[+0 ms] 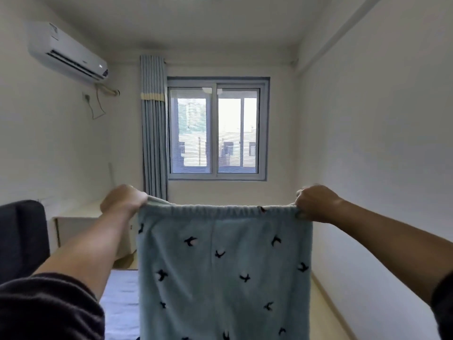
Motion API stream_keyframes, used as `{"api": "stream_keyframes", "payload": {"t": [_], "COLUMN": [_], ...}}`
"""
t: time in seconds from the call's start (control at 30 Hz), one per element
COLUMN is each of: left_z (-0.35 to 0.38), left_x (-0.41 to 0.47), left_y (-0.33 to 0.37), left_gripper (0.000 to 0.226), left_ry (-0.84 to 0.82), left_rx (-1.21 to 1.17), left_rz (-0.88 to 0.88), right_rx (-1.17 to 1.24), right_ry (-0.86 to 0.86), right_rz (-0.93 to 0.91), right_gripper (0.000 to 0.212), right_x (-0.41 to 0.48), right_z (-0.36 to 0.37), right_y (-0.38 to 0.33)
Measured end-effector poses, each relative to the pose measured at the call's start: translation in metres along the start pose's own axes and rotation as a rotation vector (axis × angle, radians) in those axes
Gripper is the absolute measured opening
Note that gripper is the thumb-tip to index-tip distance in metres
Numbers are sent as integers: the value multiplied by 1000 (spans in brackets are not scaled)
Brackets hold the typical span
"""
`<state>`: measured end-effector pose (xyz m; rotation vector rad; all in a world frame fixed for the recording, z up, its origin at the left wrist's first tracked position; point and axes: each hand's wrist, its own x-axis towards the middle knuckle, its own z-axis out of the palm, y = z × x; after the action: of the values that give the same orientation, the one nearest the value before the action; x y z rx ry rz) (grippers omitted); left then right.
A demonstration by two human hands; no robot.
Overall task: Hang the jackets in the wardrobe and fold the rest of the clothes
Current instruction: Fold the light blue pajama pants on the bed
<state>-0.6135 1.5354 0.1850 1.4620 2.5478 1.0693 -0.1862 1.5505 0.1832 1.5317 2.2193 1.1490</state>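
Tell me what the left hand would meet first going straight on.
Way looks free nearby; the left hand, holding the blue trousers, points toward the far curtain, though depth is unclear.

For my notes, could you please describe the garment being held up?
Look below the window, mid-view. The left hand and right hand hold the pale blue fleecy trousers by their elastic waistband; small dark birds dot them.
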Motion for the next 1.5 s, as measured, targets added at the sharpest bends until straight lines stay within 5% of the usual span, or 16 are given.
{"api": "stream_keyframes", "payload": {"t": [0.13,0.33,0.43,0.53,0.63,0.73,0.93,1.03,1.13,1.27,1.5], "left_z": [-1,-6,-10,-16,-14,1,70,101,121,149,177], "left_x": [1,-16,-30,-46,-62,-79,-136,-172,-206,-240,-275], "left_y": [-2,11,2,-12,-28,-48,-109,-141,-173,-202,-227], "left_gripper": [20,39,23,40,36,26,21,48,68,52,27], "left_ry": [28,268,187,-76,-176,-218,-361,-411,-276,-161,-230], "left_rx": [-400,-455,-354,-71,253,501,464,452,472,422,395], "left_rz": [33,398,727,1071,1225,1108,896,764,710,580,558], "right_rx": [308,631,646,594,563,700,1074,1333,1577,1723,1849], "right_ry": [-12,6,40,15,-21,-18,137,148,148,98,102], "right_rz": [52,-119,-88,-51,-21,-14,130,311,438,552,635], "right_gripper": [20,20,29,33,26,22,5,13,29,31,16], "right_x": [-1,-15,-23,-32,-42,-62,-120,-149,-175,-199,-214], "right_z": [8,9,11,13,16,24,76,101,113,121,118], "right_y": [-8,-15,-2,9,4,-20,-114,-157,-189,-214,-231]}}
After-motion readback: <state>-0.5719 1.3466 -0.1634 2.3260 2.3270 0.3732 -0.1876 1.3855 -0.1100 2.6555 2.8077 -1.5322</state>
